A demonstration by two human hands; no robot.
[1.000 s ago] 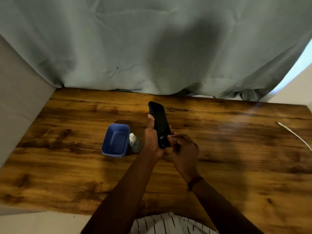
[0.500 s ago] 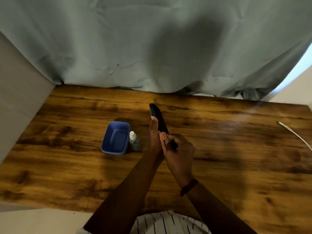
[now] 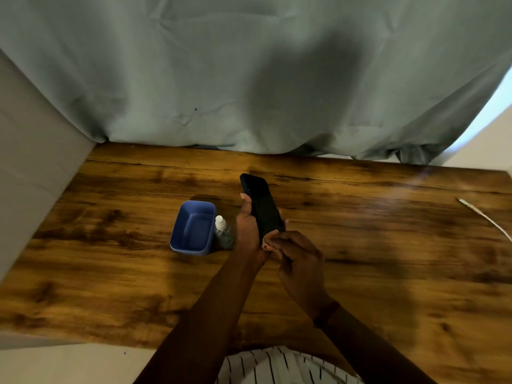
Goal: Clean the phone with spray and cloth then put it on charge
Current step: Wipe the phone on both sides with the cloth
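Phone: gripped upright by left hand, long axis toward bench's far edge.
Cloth: pinched in right hand, pressed at phone's near end.

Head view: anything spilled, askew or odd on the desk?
Nothing stands out. The clear spray bottle with white cap stands upright beside the blue plastic tub, no spill visible. The left hand holds the black phone; the right hand presses an orange cloth to its lower end. The white cable lies unplugged at right.
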